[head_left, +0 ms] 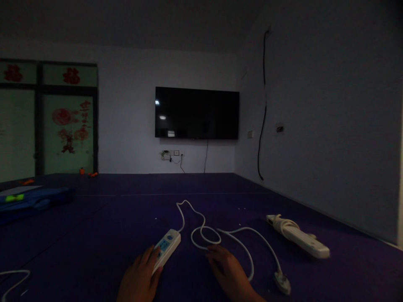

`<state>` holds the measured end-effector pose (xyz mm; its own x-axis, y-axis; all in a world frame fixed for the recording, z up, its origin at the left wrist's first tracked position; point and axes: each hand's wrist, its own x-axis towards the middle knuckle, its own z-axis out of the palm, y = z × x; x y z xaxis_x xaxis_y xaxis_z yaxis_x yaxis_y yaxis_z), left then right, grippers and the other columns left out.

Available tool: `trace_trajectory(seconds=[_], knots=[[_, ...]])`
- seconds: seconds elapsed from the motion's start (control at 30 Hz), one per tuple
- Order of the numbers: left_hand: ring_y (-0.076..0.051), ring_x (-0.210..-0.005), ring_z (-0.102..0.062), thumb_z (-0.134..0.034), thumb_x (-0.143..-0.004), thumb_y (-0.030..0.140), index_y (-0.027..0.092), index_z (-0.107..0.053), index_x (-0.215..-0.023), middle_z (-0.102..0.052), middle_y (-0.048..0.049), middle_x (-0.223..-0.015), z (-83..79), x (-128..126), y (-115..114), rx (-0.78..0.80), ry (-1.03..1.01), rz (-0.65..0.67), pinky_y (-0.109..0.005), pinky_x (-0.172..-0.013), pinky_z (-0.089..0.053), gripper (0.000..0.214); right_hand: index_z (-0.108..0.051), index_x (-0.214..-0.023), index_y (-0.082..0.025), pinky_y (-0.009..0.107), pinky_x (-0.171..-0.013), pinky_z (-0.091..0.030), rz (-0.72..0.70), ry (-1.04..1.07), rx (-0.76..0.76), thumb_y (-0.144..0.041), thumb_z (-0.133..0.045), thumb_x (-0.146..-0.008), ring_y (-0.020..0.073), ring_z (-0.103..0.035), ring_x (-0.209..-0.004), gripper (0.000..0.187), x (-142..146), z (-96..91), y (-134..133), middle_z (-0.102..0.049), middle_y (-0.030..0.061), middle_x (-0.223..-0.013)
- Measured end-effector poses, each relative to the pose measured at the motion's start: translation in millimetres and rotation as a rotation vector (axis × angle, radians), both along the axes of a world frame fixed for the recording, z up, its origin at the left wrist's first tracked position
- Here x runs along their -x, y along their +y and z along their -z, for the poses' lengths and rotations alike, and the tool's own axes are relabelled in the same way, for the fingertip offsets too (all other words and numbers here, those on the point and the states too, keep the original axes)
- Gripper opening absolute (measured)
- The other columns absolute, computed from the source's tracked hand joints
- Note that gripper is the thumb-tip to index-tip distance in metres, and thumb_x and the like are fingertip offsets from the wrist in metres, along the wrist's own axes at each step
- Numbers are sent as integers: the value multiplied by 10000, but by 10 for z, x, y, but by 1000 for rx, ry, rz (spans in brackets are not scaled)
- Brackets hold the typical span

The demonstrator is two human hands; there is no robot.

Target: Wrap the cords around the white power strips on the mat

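A white power strip (171, 243) with blue socket faces lies at a slant on the dark blue tabletop. Around its near end is my left hand (140, 270), fingers over the top and thumb along the right side. From its far end a white power cord (204, 220) runs out and loops to the right. My right hand (226, 268) is at the near side of the loop, fingers bent and closed on the cord, fingertips partly hidden. The cord's plug (282, 282) lies to the right of this hand.
A second white power strip (304, 240), its cord wound around it, lies at the right. Blue cloth (37, 201) and small orange items (92, 174) are at the left. Another white cord (15, 272) enters at lower left. A television (197, 113) hangs on the far wall.
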<state>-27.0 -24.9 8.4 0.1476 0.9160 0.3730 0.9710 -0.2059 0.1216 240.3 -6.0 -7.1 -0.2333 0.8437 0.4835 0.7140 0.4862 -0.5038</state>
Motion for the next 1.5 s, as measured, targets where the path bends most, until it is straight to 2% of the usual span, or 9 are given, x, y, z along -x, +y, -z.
trace_trajectory(seconds=[0.7, 1.03, 1.5], knots=[[-218, -1158, -530, -292, -869, 246, 178, -505, -1286, -521, -69, -1337, -27, -18, -22, 29, -11, -2, -368, -961, -436, 473, -698, -1007, -179, 318, -934, -436, -20, -55, 10, -211, -415, -874, 210, -584, -1074, 314, 15, -80, -42, -635, 110, -1153], [-217, -1139, -547, -312, -852, 267, 214, -541, -1248, -549, -57, -1310, -23, 7, -22, 0, -44, 15, -368, -945, -451, 460, -703, -986, -199, 324, -933, -435, -28, -39, 10, -227, -414, -882, 211, -590, -1061, 308, 14, -56, -30, -641, 94, -1141], [-219, -1144, -544, -338, -863, 235, 196, -527, -1262, -545, -72, -1312, -2, 3, 0, 9, -19, 1, -370, -955, -446, 443, -703, -993, -204, 312, -909, -451, -53, -53, 24, -203, -403, -869, 205, -598, -1045, 325, 33, -145, -84, -645, 89, -1134]])
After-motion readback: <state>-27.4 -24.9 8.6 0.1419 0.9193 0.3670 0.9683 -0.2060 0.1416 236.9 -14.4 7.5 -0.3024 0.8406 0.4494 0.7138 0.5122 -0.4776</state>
